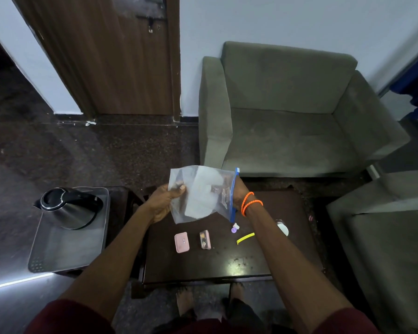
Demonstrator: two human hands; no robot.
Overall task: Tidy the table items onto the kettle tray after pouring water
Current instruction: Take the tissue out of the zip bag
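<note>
I hold a clear zip bag (200,192) with a blue slider edge above the dark low table (227,263). My left hand (163,201) grips its left side. My right hand (239,192), orange bands on the wrist, is mostly hidden behind the bag and grips its blue zip edge. Small items show through the plastic. On the table lie a pink case (181,242), a small clear box (205,240), a purple-and-white cap (234,227), a yellow strip (245,238) and a white round object (282,228). A steel kettle (69,207) stands on the grey tray (65,249) at the left.
A grey sofa (287,112) stands behind the table and another grey seat (384,225) at the right. A wooden door (111,56) is at the back left. My bare feet (203,304) are at the table's near edge on the dark floor.
</note>
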